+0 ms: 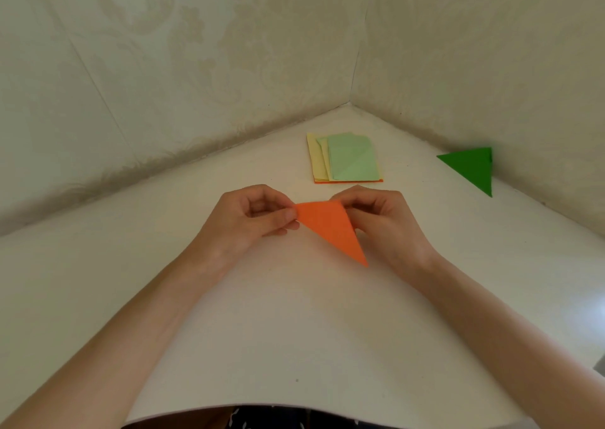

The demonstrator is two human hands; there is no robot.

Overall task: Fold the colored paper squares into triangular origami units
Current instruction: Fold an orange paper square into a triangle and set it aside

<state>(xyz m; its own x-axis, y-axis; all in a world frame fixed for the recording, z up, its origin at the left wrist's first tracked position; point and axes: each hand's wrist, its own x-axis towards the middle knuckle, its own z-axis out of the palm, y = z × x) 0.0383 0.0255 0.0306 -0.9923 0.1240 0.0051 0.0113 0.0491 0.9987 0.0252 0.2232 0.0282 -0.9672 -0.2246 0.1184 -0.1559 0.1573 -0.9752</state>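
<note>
A: Head view, progress entry; what counts as done?

B: One green triangle (471, 166) lies finished at the far right of the table (294, 330), hard by the right wall (491, 68); whether it leans on the wall or only lies beside it, I cannot tell.

A: The piece in work?

B: The orange paper (327, 225) is already a triangle, held between the hands just over the table, long tip pointing to the near right; the left hand (252, 216) pinches its left corner between thumb and forefinger, other fingers curled under; the right hand (376, 216) pinches the upper right corner likewise; I judge this a late fold or a crease check, unit not yet set down.

A: Left to do?

B: A stack of sheets (347, 160) sits just beyond the hands, apart from them; pale green on top with a diagonal crease, yellow beneath, an orange edge at the bottom; count not readable; most of the task remains, by my estimate.

A: Edges and room?

B: The table fits a corner; walls close the far side and meet behind the stack; the near edge curves across the bottom of the view, forearms crossing it; the bare surface between hands and that edge is broad, enough to press a fold flat; open table also lies between the right hand and the green triangle; the stack is the nearest thing to knock.
</note>
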